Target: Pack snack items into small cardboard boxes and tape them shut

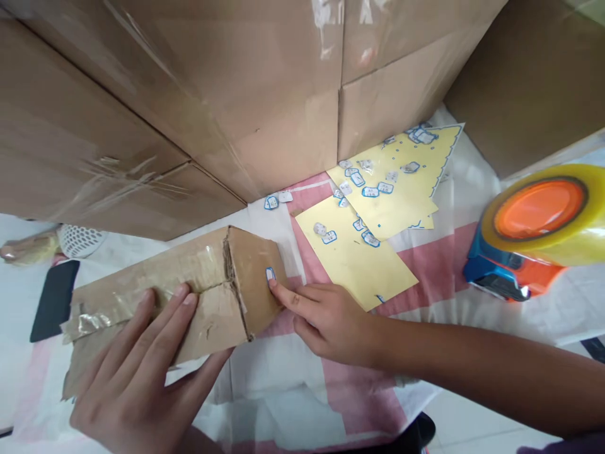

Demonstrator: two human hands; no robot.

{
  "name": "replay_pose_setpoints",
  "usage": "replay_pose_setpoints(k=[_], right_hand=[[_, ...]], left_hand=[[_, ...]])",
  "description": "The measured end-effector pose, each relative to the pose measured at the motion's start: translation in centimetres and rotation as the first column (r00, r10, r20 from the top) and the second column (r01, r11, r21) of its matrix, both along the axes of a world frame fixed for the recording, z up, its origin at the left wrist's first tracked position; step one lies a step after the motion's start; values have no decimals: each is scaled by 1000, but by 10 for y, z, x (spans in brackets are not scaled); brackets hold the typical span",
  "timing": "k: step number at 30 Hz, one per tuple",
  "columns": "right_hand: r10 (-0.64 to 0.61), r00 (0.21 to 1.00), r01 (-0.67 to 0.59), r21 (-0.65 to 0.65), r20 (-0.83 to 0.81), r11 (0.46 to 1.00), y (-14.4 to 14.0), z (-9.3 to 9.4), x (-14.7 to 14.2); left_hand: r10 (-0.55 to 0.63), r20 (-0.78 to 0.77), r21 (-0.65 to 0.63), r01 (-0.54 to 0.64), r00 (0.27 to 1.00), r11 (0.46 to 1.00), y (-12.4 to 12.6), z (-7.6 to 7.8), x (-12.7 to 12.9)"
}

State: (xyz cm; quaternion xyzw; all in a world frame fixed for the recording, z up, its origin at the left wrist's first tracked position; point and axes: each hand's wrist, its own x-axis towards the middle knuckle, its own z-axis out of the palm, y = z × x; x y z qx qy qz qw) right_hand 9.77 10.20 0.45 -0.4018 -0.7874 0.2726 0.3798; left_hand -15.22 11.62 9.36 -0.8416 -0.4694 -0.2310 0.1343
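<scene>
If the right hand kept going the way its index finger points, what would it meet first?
The right hand already touches the small blue-edged white sticker on the end face of the taped brown cardboard box.

Two bare hands, no gloves, rings or watch. Left hand (137, 378): fingers (182, 301) w/ short, plain nails, no polish. Right hand (326, 318): forearm bare up to frame edge, no cuff on wrist. Dark purple fabric bit at bottom right corner, maybe sleeve, can't tell.

Head view, close, steeply downward (perhaps tilted), facing stacked boxes (265, 94)
</scene>
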Motion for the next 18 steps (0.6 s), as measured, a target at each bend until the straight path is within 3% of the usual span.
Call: replay_pose_setpoints(k=[5, 13, 18], right_hand=[[-81, 982, 34, 262, 169, 964, 5, 2, -3], [-85, 994, 53, 368, 71, 928, 17, 4, 2], [-209, 974, 150, 440, 88, 885, 19, 26, 13]], left_hand=[[-6, 35, 45, 5, 999, 999, 1, -6, 1], [-52, 78, 198, 36, 996, 980, 5, -12, 6], [-293, 289, 345, 186, 912, 920, 3, -25, 1]])
